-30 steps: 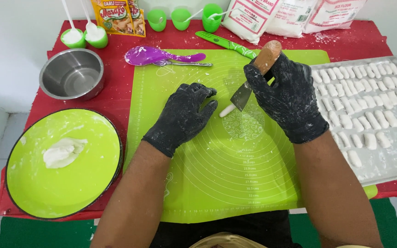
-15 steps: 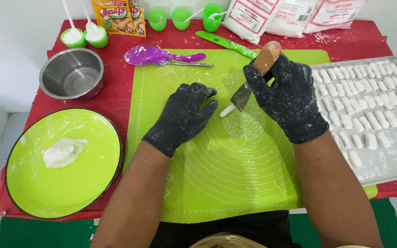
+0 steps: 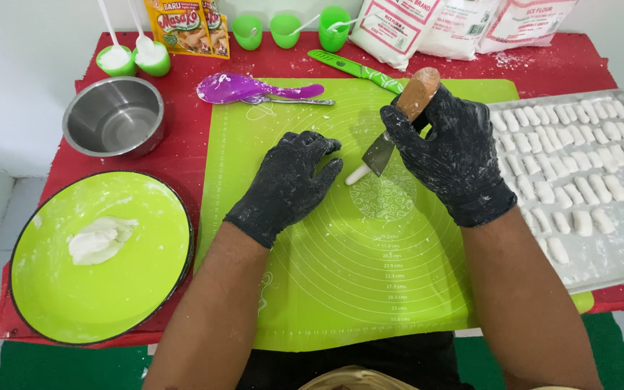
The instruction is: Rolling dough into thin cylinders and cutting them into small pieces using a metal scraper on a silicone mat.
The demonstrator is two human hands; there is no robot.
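1. Head view: right hand (image 3: 451,155), black-gloved, grip clamped on wooden-handled knife (image 3: 397,123), blade tip down on small white dough roll (image 3: 357,174).
2. Left hand (image 3: 294,180), grip apart, fingers loosely curled, resting on green mat (image 3: 341,289) on the desk, fingertips just beside the roll.
3. Tray of cut dough pieces (image 3: 579,180) at right; green plate (image 3: 102,260) with dough lump at left.

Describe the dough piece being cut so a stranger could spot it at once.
Start at the green silicone mat in the middle of the red table. Between the two black-gloved hands lies a small white dough roll, under the knife in the right hand. It alone lies on the mat; the others line the tray.
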